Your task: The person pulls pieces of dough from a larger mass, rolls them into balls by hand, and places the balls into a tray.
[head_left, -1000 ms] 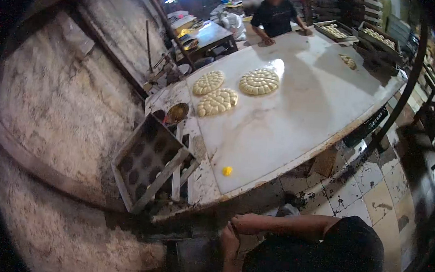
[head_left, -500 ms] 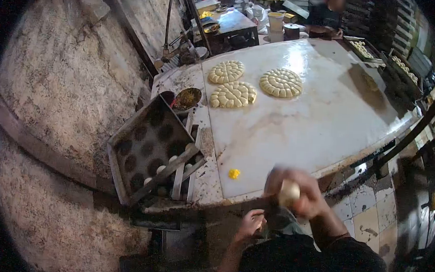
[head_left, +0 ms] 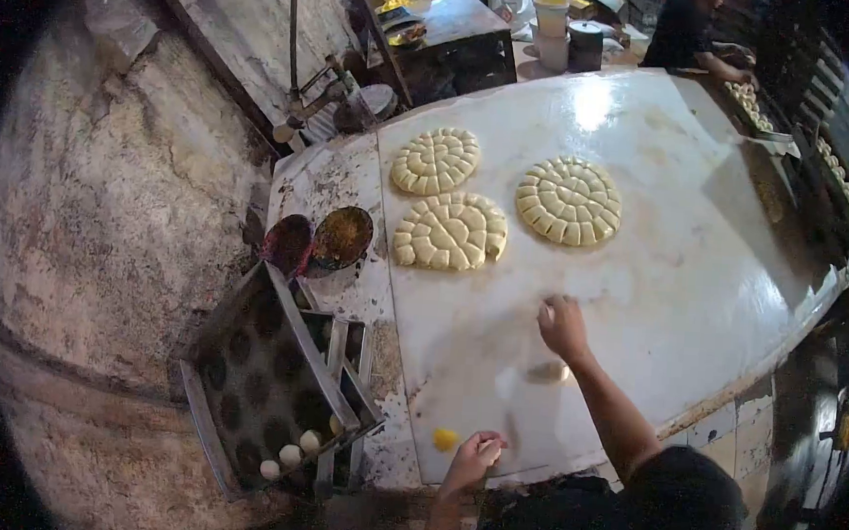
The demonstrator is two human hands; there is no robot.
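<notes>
While the right hand (head_left: 563,327) reaches out over the white table (head_left: 676,280), its fingers are curled together and seem to pinch a small pale piece of dough (head_left: 546,313) at the fingertips; the picture is a little blurred there, so the grip is not fully clear. A second pale dough piece (head_left: 552,372) lies on the table just under the right forearm, apart from the hand. The left hand (head_left: 472,456) is at the near edge of the table, and its fingers are closed around a small dough ball (head_left: 491,451). Just beside this hand, on the table, there is a small yellow lump (head_left: 445,438).

Farther on the table lie three round discs of dough cut into many small pieces: the nearest disc (head_left: 450,231), the left disc (head_left: 437,160) and the right disc (head_left: 568,200). Left of them stand two dark bowls (head_left: 343,237). A metal baking tray (head_left: 242,380) leans tilted on a rack at the left edge, with a few dough balls (head_left: 291,450) at its low end. At the far end of the table another person (head_left: 682,30) stands near trays of buns (head_left: 750,102).
</notes>
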